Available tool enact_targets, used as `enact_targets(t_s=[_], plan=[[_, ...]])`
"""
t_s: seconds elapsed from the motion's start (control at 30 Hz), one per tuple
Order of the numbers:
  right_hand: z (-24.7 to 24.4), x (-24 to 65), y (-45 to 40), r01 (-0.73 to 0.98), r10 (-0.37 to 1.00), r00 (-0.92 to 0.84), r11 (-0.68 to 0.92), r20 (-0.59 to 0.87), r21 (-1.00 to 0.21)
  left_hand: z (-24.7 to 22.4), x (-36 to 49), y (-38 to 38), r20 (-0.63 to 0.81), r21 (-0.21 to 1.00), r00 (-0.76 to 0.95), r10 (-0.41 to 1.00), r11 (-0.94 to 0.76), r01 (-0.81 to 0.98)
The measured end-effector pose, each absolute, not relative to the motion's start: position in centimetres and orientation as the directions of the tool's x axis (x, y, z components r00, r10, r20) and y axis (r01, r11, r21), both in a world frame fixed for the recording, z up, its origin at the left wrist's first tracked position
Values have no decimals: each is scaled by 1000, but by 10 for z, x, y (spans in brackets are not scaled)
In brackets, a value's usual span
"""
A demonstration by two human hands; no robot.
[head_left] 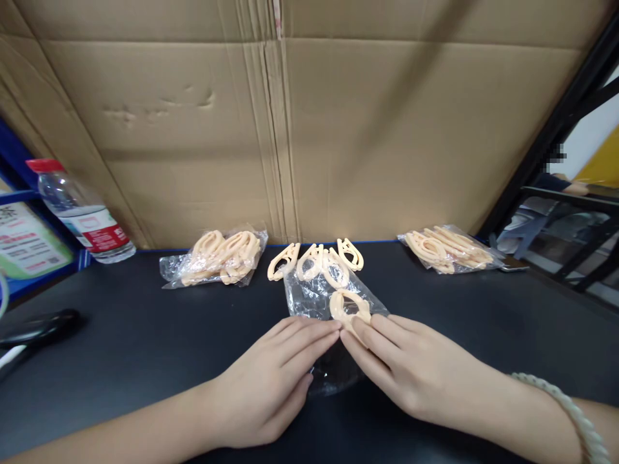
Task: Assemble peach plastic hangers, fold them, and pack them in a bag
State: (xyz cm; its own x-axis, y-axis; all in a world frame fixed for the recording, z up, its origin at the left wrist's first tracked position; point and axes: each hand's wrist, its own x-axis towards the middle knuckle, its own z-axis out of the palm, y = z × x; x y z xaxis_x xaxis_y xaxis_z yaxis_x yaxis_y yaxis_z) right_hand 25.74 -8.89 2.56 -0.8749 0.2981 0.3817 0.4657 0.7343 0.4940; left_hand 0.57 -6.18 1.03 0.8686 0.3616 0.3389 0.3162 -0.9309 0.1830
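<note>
My right hand [411, 364] is closed on a cream plastic folding hanger [347, 301], holding its lower part over a clear plastic bag [309, 298]. Beside it, my left hand [278, 374] has its fingers pressed together over the bag's near part, fingertips meeting those of my right hand. What the left fingers grip is hidden. Two more cream hangers [334, 267] [310, 262] lie at the bag's far end, with another hanger [284, 261] to their left and one hanger [350, 254] to their right.
Filled bags of cream hangers lie at back left [225, 258] and back right [449, 250]. A red-capped bottle [91, 222] stands left near a blue rack [82, 260]. Cardboard [387, 129] rises behind the black table [145, 341]. A black object [39, 327] lies left.
</note>
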Motion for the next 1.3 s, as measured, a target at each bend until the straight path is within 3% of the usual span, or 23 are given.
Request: enact_targets(t_s=[0.2,0.43,0.77,0.97,1.2,1.3], plan=[[22,258,-83,410,264,-904,762,337,501,10,6,-62,342,201,857,384,-921,333],[7,258,-77,490,381,-871,634,309,598,10,5,-62,329,175,868,371,-927,330],[-6,253,-77,612,519,-779,505,353,608,8,3,-61,303,148,874,380,-925,351],[-5,254,-77,545,426,-833,524,352,655,6,3,-62,292,150,872,393,-919,364],[0,251,-69,563,381,-821,660,424,497,8,3,-63,307,188,867,393,-918,349],[9,257,-62,560,341,-772,764,536,320,5,4,-62,330,211,852,406,-912,353]])
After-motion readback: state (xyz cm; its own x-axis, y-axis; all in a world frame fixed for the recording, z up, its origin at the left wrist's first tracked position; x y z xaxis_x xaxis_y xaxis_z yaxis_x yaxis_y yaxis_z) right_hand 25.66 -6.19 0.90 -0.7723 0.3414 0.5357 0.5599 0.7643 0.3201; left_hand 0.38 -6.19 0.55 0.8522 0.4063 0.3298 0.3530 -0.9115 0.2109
